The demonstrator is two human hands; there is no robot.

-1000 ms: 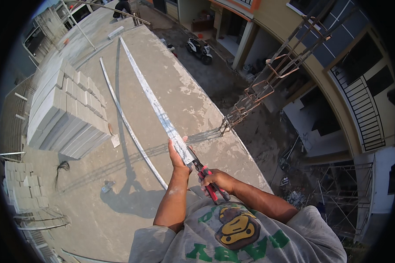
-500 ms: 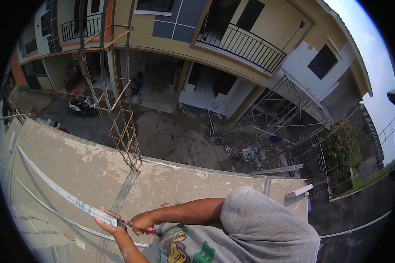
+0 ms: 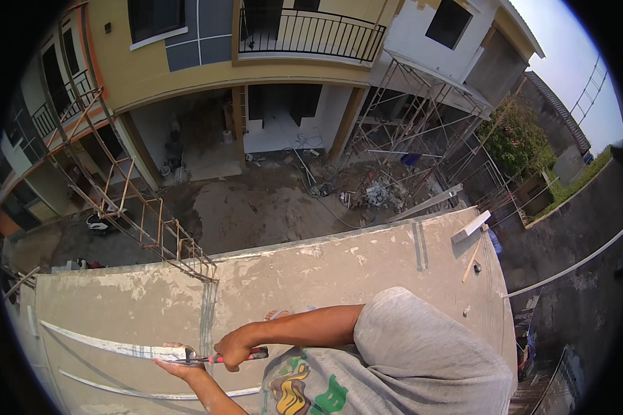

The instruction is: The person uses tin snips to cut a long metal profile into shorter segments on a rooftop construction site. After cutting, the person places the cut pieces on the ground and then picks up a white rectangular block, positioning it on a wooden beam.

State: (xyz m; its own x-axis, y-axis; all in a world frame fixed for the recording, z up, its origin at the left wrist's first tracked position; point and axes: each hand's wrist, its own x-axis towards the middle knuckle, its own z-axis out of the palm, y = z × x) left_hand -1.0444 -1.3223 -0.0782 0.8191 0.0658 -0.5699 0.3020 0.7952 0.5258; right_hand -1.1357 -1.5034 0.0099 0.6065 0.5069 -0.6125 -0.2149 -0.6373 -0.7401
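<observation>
A long, pale metal channel (image 3: 111, 344) stretches leftward over the concrete slab, its near end resting in my left hand (image 3: 178, 366). The fingers curl round that end. My right hand (image 3: 234, 348) is closed round the red-and-black handles of what look like tin snips (image 3: 258, 353). Their dark jaws meet the channel's end beside my left hand; how far they bite into it is too small to tell. A second pale strip (image 3: 131, 395) lies on the slab, nearer to me.
Beyond the slab's far edge (image 3: 311, 243) is a drop to muddy ground with rubble (image 3: 384, 194). A wooden scaffold tower (image 3: 156, 221) rises at that edge on the left. A white block (image 3: 471, 227) and a thin wooden stick (image 3: 472, 260) lie at the right end.
The view has swung to the right, showing more of the slab's right end. My hands keep hold of the channel and the snips, now lying more level across the picture.
</observation>
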